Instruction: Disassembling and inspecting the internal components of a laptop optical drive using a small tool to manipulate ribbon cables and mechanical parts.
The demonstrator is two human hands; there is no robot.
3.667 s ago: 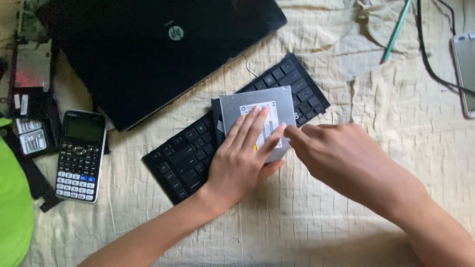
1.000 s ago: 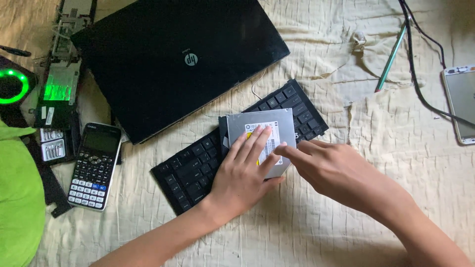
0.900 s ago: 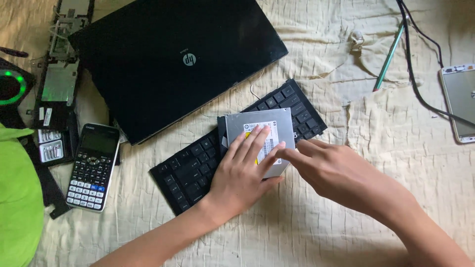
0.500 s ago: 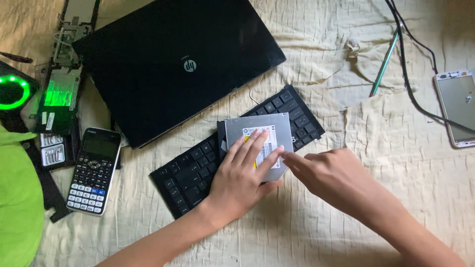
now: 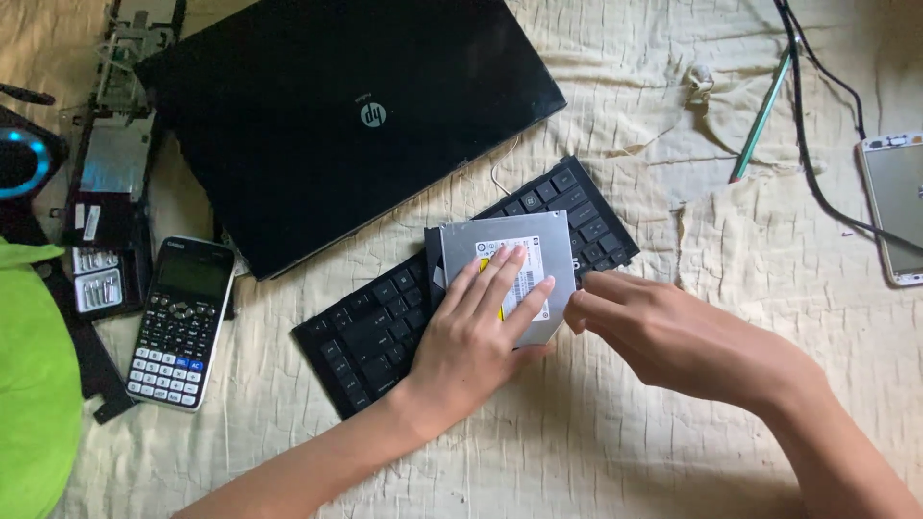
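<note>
A flat silver optical drive [image 5: 538, 240] lies on top of a black laptop keyboard panel [image 5: 375, 327] on a cream cloth. My left hand [image 5: 476, 332] rests flat on the drive, its fingers spread over the white and yellow label. At the drive's right edge my right hand [image 5: 673, 336] touches the casing with its fingertips. A closed black laptop [image 5: 346, 115] lies behind the keyboard.
A black calculator [image 5: 181, 322] lies at the left beside a bit case [image 5: 96, 288] and dark laptop parts [image 5: 115, 163]. A green object [image 5: 34, 384] fills the lower left. At the right are a green pen [image 5: 760, 120], a black cable [image 5: 817, 163] and a phone [image 5: 894, 207].
The view has shifted slightly. My right hand's fingers have slid along the drive's right edge; my left hand stays pressed flat on the drive.
</note>
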